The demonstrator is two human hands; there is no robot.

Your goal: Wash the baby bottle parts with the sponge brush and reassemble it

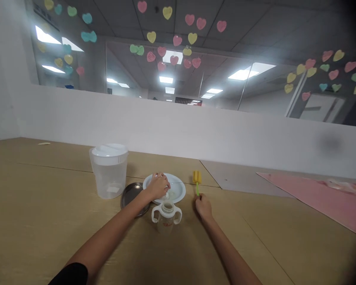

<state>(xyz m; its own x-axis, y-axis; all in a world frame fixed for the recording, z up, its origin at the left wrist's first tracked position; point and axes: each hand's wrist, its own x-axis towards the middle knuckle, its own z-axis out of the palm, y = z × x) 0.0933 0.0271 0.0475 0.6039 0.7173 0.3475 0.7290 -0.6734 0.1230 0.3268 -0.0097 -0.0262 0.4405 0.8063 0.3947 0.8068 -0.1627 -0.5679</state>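
My left hand (158,186) is over the left part of a white bowl (181,190), its fingers curled down around something whitish that is mostly hidden. In my right hand (203,206) is the green handle of a brush with a yellow sponge head (197,177), held upright to the right of the bowl. An open clear bottle (166,215) with two white side handles stands just in front of the bowl. Beneath my left forearm, a dark round metal tray (131,194) lies partly covered.
A clear plastic pitcher with a white lid (110,170) stands behind the metal tray at the left. A pink cloth (323,198) lies at the right. Behind the wooden table (47,206) is a white wall with a window above.
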